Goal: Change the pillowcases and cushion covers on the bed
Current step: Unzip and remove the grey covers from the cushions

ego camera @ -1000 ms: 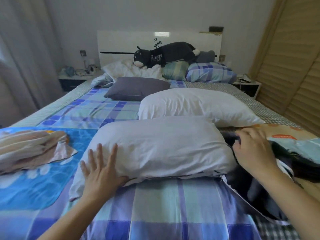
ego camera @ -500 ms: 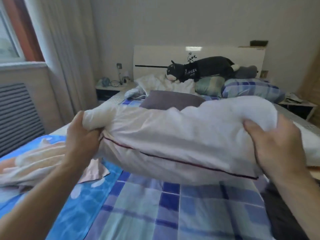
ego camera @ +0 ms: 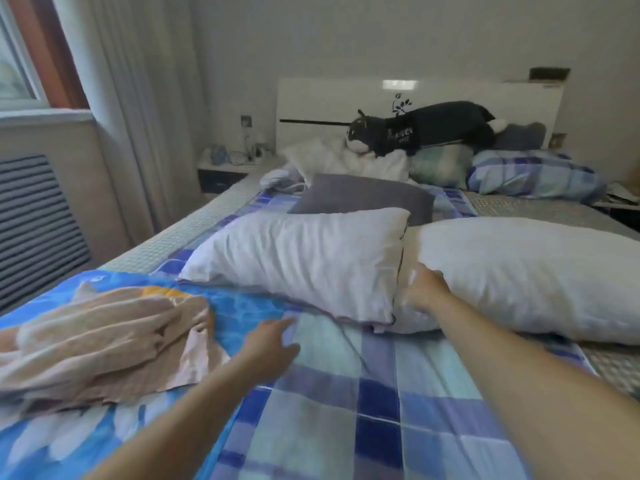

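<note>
Two bare white pillows lie side by side across the bed. The left white pillow (ego camera: 304, 261) rests on the plaid sheet (ego camera: 346, 393); the right white pillow (ego camera: 519, 271) lies beside it. My right hand (ego camera: 420, 289) is blurred at the gap between them, touching the near corner of the right pillow; its grip is unclear. My left hand (ego camera: 270, 344) hovers open over the sheet, just in front of the left pillow, holding nothing. A crumpled peach cover (ego camera: 104, 337) lies on a blue patterned cover (ego camera: 52, 438) at the left.
A grey cushion (ego camera: 363, 199) lies behind the white pillows. At the headboard (ego camera: 329, 105) sit a white pillow, a green plaid cushion (ego camera: 440, 164), a blue plaid pillow (ego camera: 533, 174) and a black plush cat (ego camera: 422, 129). A nightstand (ego camera: 225, 168) and curtains stand at the left.
The pillow I held up with both hands now lies on the bed to the left of the other white pillow. Both hands have let go of it and dropped lower.
</note>
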